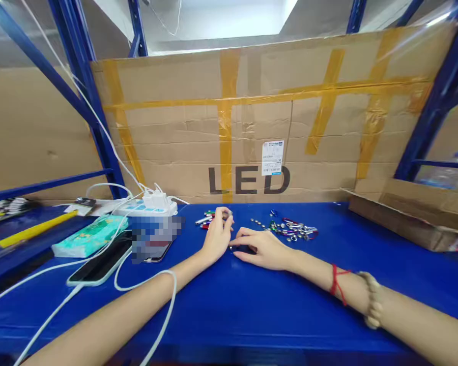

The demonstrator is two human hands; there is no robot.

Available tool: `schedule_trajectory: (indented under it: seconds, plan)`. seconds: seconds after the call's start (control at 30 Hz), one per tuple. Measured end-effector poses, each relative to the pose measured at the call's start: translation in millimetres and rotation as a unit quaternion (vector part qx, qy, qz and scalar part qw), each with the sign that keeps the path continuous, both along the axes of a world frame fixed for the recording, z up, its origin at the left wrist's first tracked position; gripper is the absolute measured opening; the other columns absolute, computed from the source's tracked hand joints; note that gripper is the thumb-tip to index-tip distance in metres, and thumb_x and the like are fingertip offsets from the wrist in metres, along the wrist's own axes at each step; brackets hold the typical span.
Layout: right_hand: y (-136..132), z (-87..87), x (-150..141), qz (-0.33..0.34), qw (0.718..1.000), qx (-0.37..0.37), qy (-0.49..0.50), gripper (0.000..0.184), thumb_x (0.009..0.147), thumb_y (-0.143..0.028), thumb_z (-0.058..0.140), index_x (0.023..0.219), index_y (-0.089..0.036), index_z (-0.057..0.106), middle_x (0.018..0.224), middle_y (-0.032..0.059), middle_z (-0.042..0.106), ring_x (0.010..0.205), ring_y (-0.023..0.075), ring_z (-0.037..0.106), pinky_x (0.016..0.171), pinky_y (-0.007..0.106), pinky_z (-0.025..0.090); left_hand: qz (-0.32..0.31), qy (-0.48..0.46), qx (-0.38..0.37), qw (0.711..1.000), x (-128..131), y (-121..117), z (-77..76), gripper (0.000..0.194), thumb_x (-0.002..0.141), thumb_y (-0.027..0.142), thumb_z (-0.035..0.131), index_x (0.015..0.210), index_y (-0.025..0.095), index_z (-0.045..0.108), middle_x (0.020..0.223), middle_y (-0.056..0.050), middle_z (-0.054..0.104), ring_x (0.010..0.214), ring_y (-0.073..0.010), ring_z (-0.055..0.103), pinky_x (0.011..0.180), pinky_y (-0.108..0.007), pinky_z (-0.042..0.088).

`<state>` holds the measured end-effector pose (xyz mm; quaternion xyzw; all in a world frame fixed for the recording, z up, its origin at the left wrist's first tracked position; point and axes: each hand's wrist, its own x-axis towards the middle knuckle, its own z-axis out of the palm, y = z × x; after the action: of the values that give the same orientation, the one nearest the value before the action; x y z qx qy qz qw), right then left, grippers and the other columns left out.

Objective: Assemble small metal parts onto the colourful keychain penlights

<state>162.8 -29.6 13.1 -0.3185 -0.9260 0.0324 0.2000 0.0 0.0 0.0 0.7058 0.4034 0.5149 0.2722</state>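
"LED" printed in dark capitals on taped cardboard sheet [252, 127], beneath a white label [272, 157] too small to read. Left hand [217, 236] and right hand [261, 249] meeting on blue tabletop [229, 305], fingertips pinched narrowly on a small dark part [239, 248]. Carabiner pile [293, 230] just beyond right hand; small colored pens [206, 218] just beyond left.

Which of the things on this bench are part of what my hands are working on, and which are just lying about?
In hand:
left hand over small pens
right hand on a small dark piece
pile of coloured clips
row of small metal bits

Lying about:
phone
tissue pack
power strip
white cable
cardboard box
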Motion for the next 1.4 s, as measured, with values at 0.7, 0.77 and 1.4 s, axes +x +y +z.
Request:
schedule_trajectory:
  seconds: [0.7, 0.77, 1.4]
  plan:
    - [6.4, 3.7, 6.4, -0.084, 0.940, 0.011, 0.332, 0.020, 0.081, -0.034, 0.058, 0.081, -0.018, 0.069, 0.085, 0.0042, 0.061, 0.056, 0.0081, 0.050, 0.054, 0.024, 0.042, -0.071, 0.023, 0.035, 0.997, -1.6, -2.8, 2.0, 0.009, 0.086, 0.016, 0.048, 0.094, 0.018, 0.046, 0.090, -0.002, 0.051, 0.077, -0.0158, 0.056, 0.061, -0.022, 0.044]
    - [7.9, 5.7, 9.4, -0.103, 0.917, 0.002, 0.386, 0.021, 0.080, -0.037, 0.059, 0.079, -0.017, 0.068, 0.082, 0.0048, 0.062, 0.060, 0.0103, 0.053, 0.054, 0.024, 0.043, -0.099, 0.063, 0.060, 0.991, -0.9, -3.4, 1.1, 0.008, 0.086, 0.016, 0.049, 0.094, 0.018, 0.048, 0.091, -0.003, 0.052, 0.082, -0.0171, 0.056, 0.064, -0.022, 0.045]
    - [10.4, 1.7, 10.8, -0.105, 0.915, -0.103, 0.376, 0.027, 0.074, -0.044, 0.063, 0.079, -0.018, 0.070, 0.086, 0.0053, 0.065, 0.060, 0.0111, 0.051, 0.055, 0.027, 0.042, -0.129, 0.092, 0.086, 0.984, 0.1, -5.1, -2.8, 0.009, 0.087, 0.020, 0.048, 0.095, 0.018, 0.048, 0.091, -0.003, 0.055, 0.082, -0.0177, 0.056, 0.067, -0.024, 0.045]
